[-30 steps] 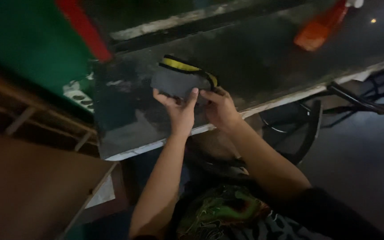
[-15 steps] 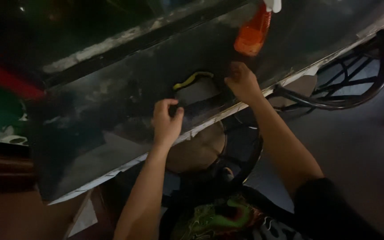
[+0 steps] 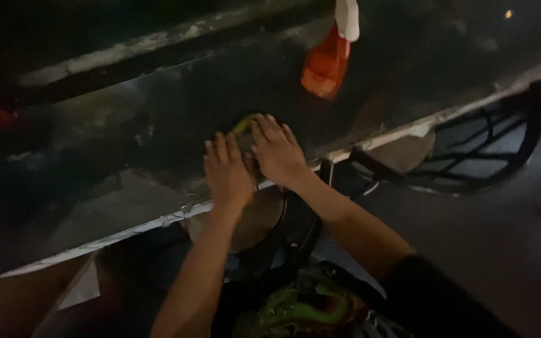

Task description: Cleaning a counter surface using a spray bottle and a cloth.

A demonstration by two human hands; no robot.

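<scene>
Both my hands press flat on a dark cloth with a yellow edge (image 3: 243,127) that lies on the dark tabletop (image 3: 126,163) near its front edge. My left hand (image 3: 226,172) covers the cloth's near left part. My right hand (image 3: 277,150) lies beside it on the right, fingers spread over the cloth. Only a small yellow-green strip of the cloth shows between and above the fingers.
An orange spray bottle with a white trigger head (image 3: 330,59) stands on the table behind my right hand. A dark metal chair frame (image 3: 471,156) sits under the table's right end. A round stool seat (image 3: 258,219) is below my wrists.
My hands came together: the right hand drew back from near the spray bottle onto the cloth beside the left. The view shifted, so the table sits lower and the bottle farther right.
</scene>
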